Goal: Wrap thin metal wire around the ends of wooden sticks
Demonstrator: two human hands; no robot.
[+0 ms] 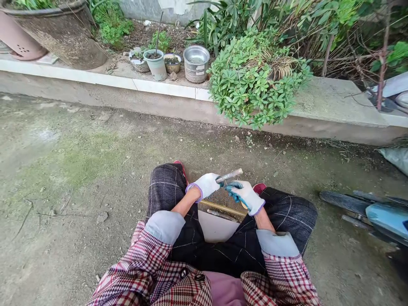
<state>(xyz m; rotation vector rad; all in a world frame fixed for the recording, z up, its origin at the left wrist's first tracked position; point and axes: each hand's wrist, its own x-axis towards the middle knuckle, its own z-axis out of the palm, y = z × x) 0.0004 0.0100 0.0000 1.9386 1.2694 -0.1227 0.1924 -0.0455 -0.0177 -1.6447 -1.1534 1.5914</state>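
Observation:
My left hand (pixel 208 185), in a white glove with blue-coated fingers, is closed around a short pale rod (pixel 230 175). What looks like thin wire is wound around the rod, whose far end points up and to the right. My right hand (pixel 245 194), gloved the same way, sits just below and right of the rod with its fingers pinched together. Whatever lies between those fingertips is too small to make out. Below both hands, between my knees, a yellowish pole (pixel 225 208) runs across a pale flat surface (pixel 215 227). A thin dark rod (pixel 221 215) rests beside the pole.
A low tiled ledge (pixel 165 88) crosses ahead, bearing a metal pot (pixel 196 63), a pale plastic pot (pixel 155 64), a large planter (pixel 60 36) and a leafy bush (pixel 255 80) overhanging its edge. A blue-and-black object (pixel 382 216) stands on the ground at right.

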